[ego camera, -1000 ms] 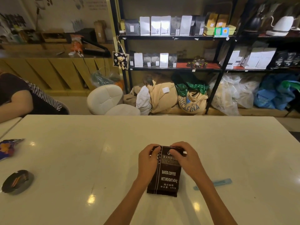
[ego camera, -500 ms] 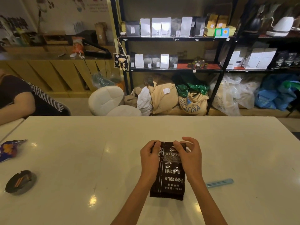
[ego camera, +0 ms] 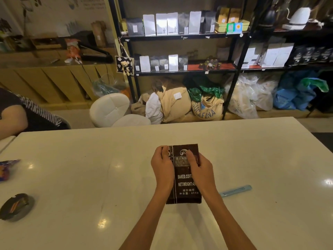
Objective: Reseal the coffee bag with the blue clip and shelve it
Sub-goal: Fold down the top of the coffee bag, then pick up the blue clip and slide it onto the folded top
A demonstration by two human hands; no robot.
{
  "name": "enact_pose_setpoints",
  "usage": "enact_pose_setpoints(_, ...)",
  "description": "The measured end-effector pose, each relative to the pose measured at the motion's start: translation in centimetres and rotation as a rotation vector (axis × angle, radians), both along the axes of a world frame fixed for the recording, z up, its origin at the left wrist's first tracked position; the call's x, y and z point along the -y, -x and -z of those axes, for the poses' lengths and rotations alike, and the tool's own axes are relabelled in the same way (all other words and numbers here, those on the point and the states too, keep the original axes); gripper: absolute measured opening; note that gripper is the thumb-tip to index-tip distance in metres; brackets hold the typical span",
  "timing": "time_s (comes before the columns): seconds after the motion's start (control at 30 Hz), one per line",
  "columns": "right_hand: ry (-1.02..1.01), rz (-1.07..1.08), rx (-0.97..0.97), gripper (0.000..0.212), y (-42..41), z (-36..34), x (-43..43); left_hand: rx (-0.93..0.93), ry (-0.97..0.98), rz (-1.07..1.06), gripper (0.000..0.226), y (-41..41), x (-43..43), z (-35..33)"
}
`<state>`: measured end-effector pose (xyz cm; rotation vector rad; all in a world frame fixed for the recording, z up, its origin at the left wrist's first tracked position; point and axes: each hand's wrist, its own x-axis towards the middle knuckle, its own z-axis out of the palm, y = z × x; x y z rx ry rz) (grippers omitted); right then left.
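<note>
A dark brown coffee bag (ego camera: pixel 183 186) with white lettering stands on the white table (ego camera: pixel 90 177), its flat top edge showing above my fingers. My left hand (ego camera: pixel 162 168) grips the bag's upper left side. My right hand (ego camera: pixel 200 170) holds the upper right side, thumb across the front label. The blue clip (ego camera: pixel 236 191) lies flat on the table to the right of the bag, a little beyond my right forearm and not touched. The black shelf unit (ego camera: pixel 182 36) with rows of coffee bags stands behind the table.
An ashtray (ego camera: pixel 15 206) sits near the table's left front, and a colourful wrapper (ego camera: pixel 7 168) lies at the left edge. Another person's arm (ego camera: pixel 12 120) rests at far left. A white chair (ego camera: pixel 115 110) and sacks (ego camera: pixel 180 103) lie between table and shelves.
The bag's top has been raised and straightened, so its upper edge now shows flat above my fingers. Both hands slid down to its upper sides. The clip has not moved.
</note>
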<state>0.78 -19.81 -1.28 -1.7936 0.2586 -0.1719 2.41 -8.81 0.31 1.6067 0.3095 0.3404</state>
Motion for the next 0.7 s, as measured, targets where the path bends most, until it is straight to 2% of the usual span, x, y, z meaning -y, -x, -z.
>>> enact_pose_setpoints(0.1, 0.131, 0.084, 0.054, 0.052, 0.6, -0.2, -0.4, 0.015, -0.016, 0.012, 0.029, 0.1, 0.5, 0.5)
enact_pose_setpoints(0.2, 0.065, 0.109, -0.003, 0.062, 0.5, -0.2, 0.0, 0.013, -0.036, 0.034, 0.028, -0.1, 0.5, 0.7)
enact_pose_setpoints(0.27, -0.068, -0.034, -0.147, 0.065, 0.5, 0.1, 1.1, 0.003, -0.129, 0.088, 0.025, -0.5, 0.2, 1.2)
enact_pose_setpoints(0.33, -0.095, -0.225, -0.22, 0.059, 1.1, 1.1, 2.6, -0.013, -0.212, 0.15, 0.022, -0.6, 0.1, 2.1)
enact_pose_setpoints(0.4, 0.06, -0.276, -0.188, 0.04, 1.7, 2.8, 4.9, -0.041, -0.226, 0.193, 0.021, 0.0, -0.2, 3.3)
enact_pose_setpoints(0.47, 0.358, -0.258, -0.156, 0.016, 2.5, 4.6, 8.9, -0.049, -0.226, 0.193, 0.021, 0.6, -0.6, 4.5)
enact_pose_setpoints(0.6, 0.92, -0.389, -0.225, 0.05, 5.2, 7.3, 16.5, -0.015, -0.281, 0.238, 0.018, 1.0, -1.6, 6.2)
enact_pose_setpoints(0.67, 1.03, -0.372, -0.195, 0.049, 6.0, 8.1, 18.2, -0.015, -0.284, 0.298, 0.02, 0.9, -2.3, 6.6)
enact_pose_setpoints(0.7, 1.035, -0.354, -0.154, 0.04, 6.2, 8.4, 18.5, -0.006, -0.29, 0.329, 0.026, 0.9, -2.5, 6.7)
